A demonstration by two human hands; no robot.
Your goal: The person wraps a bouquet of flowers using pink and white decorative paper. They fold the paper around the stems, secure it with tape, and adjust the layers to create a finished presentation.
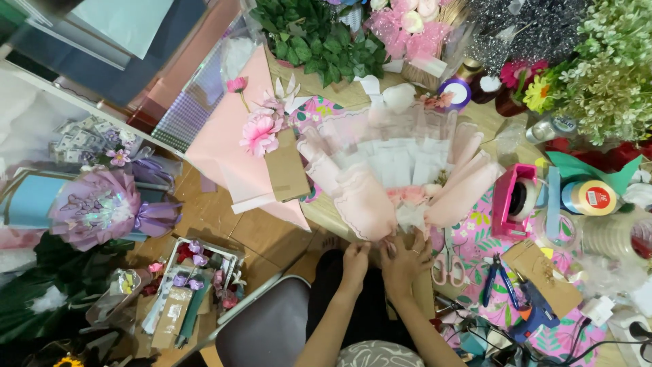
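- Left hand [354, 259] pinches the gathered base of the pink-and-white paper-and-lace wrapped bouquet [401, 170], fingers closed tight on the wrap at the near end.
- Right hand [405, 261] sits just beside it, touching it, fingers curled round the same gathered neck; a ring shows on one finger.
- Bouquet lies flat on the floral-print pink tablecloth [482, 238], fanned end pointing far, gathered stem end near, at the table's near edge right in front of the person.
- Handling, judged: light, soft, easily crushed. Wrap is thin paper with lace trim; creases and tears if squeezed on the fan.
- Best hold looks like the gathered neck, where layers bunch and give stiffness. Avoid the flared pink edges.
- Wrap likely slippery layer on layer; a loose pinch may let the folds spring open.
- Right of the hands: pink-handled scissors [448, 265], then blue-handled pliers [496, 275], near a blue glue gun [533, 316].
- Further right: pink tape dispenser [513, 198] and blue ribbon spool with red label [589, 197].
- Left of the bouquet: brown cardboard piece [286, 166] on a pale pink paper sheet [227, 149], with a pink fabric flower [260, 130].
- Far left, off the table: purple wrapped bouquet with bow [102, 207].
- Far edge: green foliage bunch [319, 37].
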